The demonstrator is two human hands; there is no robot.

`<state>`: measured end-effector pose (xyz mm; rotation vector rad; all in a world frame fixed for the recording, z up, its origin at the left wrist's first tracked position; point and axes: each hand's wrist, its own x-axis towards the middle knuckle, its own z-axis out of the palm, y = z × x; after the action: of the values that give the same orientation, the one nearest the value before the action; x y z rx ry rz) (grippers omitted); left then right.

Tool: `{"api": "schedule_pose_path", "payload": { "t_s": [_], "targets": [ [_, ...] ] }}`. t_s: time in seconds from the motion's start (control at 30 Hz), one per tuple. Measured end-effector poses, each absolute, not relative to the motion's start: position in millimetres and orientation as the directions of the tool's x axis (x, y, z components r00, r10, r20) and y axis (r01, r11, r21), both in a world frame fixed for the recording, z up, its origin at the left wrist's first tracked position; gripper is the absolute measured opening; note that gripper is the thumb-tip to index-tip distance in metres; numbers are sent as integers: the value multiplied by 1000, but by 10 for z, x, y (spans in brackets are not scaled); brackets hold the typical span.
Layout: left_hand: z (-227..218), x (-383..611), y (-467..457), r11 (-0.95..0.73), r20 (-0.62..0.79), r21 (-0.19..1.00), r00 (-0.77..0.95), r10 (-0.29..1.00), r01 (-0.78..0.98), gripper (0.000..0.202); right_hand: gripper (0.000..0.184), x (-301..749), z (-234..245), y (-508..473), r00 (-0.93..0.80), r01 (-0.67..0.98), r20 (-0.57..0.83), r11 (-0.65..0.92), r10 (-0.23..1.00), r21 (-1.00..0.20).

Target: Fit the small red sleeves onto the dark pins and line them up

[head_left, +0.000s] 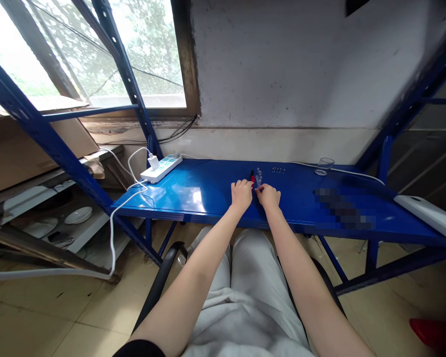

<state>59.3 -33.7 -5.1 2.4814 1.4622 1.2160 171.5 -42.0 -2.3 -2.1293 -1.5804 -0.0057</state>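
Observation:
My left hand rests low over the blue table with its fingers curled. A small red-and-black object stands up at its fingertips, partly covered by them; its exact kind is hidden. Close by, my right hand has thumb and fingers pinched together, and what lies between them is too small to make out. Just beyond the right fingertips is a short row of small clear vial-like pieces. Several tiny metallic or clear pieces stand in a line farther back, to the right.
On the blue table, a white power strip with a plugged-in cable sits at the left. A clear glass stands at the back right, near a blurred-out dark object. A white flat device lies at the right end.

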Motion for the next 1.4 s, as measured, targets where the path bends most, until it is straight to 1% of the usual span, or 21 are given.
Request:
{"api": "schedule_pose_path", "payload": {
  "t_s": [0.2, 0.33, 0.43, 0.53, 0.67, 0.87, 1.03, 1.27, 1.4],
  "targets": [
    [-14, 541, -367, -519, 609, 487, 152, 778, 702, 17, 19, 1713, -19, -400, 329, 900, 302, -201, 895, -386],
    [-3, 495, -361, -519, 644, 579, 38, 764, 629, 15, 18, 1714, -11, -411, 317, 901, 378, -152, 870, -406],
    [4, 477, -351, -549, 673, 614, -11, 740, 567, 15, 18, 1701, 3, -441, 267, 916, 441, -83, 857, -393],
    [8, 475, -342, -613, 706, 608, 11, 708, 505, 14, 16, 1673, 22, -474, 188, 945, 477, -25, 859, -326],
    [11, 473, -347, -650, 726, 611, 9, 688, 451, 14, 13, 1645, 34, -492, 137, 967, 473, -14, 870, -255],
    [32, 466, -366, -644, 723, 624, -15, 690, 442, 14, 13, 1651, 16, -477, 128, 972, 463, -19, 877, -232],
    [23, 477, -354, -654, 727, 617, 1, 687, 438, 13, 14, 1655, -5, -461, 109, 979, 464, -13, 879, -204],
    [20, 479, -354, -652, 725, 629, -15, 689, 424, 16, 13, 1639, -9, -468, 57, 987, 482, 23, 874, -160],
    [40, 482, -379, -672, 735, 595, 40, 677, 442, 20, 15, 1629, 7, -481, 30, 983, 498, 65, 867, -172]
  ]
}}
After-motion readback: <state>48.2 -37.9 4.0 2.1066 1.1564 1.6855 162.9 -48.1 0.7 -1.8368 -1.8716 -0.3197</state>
